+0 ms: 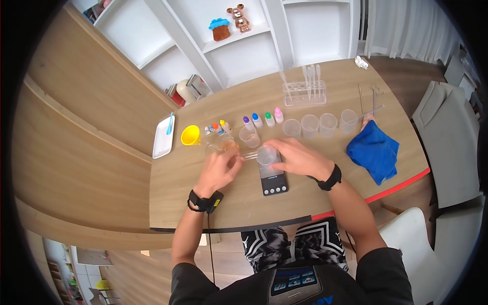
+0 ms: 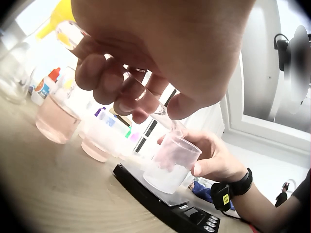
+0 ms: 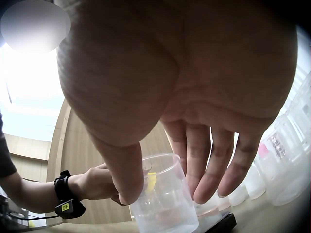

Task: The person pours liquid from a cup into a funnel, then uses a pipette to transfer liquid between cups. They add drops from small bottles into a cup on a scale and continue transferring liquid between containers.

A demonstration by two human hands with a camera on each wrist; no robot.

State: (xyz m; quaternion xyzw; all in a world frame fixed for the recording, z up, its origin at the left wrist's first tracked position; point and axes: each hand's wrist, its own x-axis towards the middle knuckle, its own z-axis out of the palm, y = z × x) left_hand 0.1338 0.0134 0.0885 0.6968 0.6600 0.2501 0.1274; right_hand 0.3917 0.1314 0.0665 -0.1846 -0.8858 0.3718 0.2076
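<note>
My left hand (image 1: 219, 169) pinches a clear glass tube (image 2: 160, 114) with curled fingers. The tube slants down, and its lower end is at the rim of a translucent plastic cup (image 2: 170, 170). That cup stands over the plate of a black digital scale (image 1: 274, 186), whose buttons face me. Around the cup, my right hand (image 1: 301, 159) has its thumb on one side and its fingers on the other. Close behind the scale is a cup of pale pink liquid (image 1: 249, 137). Another cup with pink liquid (image 2: 57, 119) shows in the left wrist view.
Several small colour-capped bottles (image 1: 257, 120) stand behind the cups, beside a yellow funnel (image 1: 190, 135). Rightward are several clear cups (image 1: 328, 125) and a rack (image 1: 305, 96) holding droppers. A blue cloth (image 1: 373, 152) lies at the right, a white tray (image 1: 162, 140) at the left.
</note>
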